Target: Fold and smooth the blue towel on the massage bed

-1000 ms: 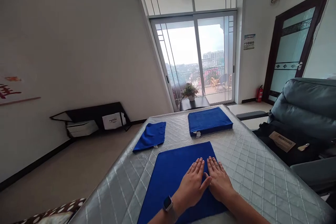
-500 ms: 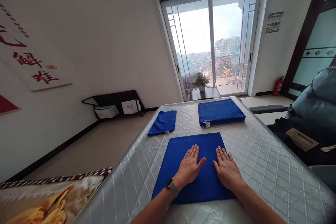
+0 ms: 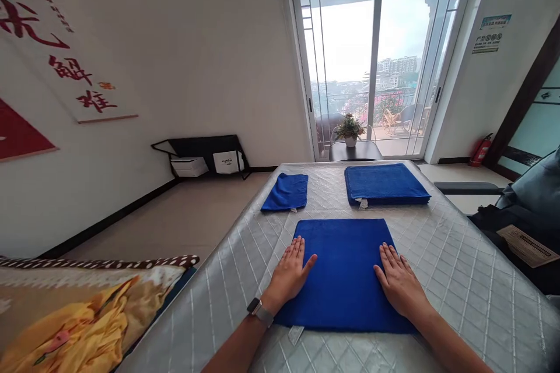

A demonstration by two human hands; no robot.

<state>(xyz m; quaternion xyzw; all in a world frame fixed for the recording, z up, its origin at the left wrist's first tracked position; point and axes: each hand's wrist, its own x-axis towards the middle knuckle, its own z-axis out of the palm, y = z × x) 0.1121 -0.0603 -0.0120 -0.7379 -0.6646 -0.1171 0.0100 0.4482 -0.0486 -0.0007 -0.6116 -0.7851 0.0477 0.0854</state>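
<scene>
A folded blue towel (image 3: 343,271) lies flat on the silver quilted surface (image 3: 441,268) in front of me. My left hand (image 3: 289,274), with a watch on the wrist, presses flat on the towel's left edge, fingers stretched out. My right hand (image 3: 400,285) lies flat on the towel's right edge, fingers spread. Farther back sit a small folded blue towel (image 3: 286,191) on the left and a thicker stack of folded blue towels (image 3: 385,183) on the right.
A patterned yellow and brown cushion (image 3: 79,309) fills the lower left. A dark chair (image 3: 529,215) stands at the right. Beyond the surface are a small table with a potted plant (image 3: 350,131), glass balcony doors and a black low shelf (image 3: 203,154) by the left wall.
Both hands slid apart from the towel's middle to its left and right edges, staying flat. The camera view swung to the left.
</scene>
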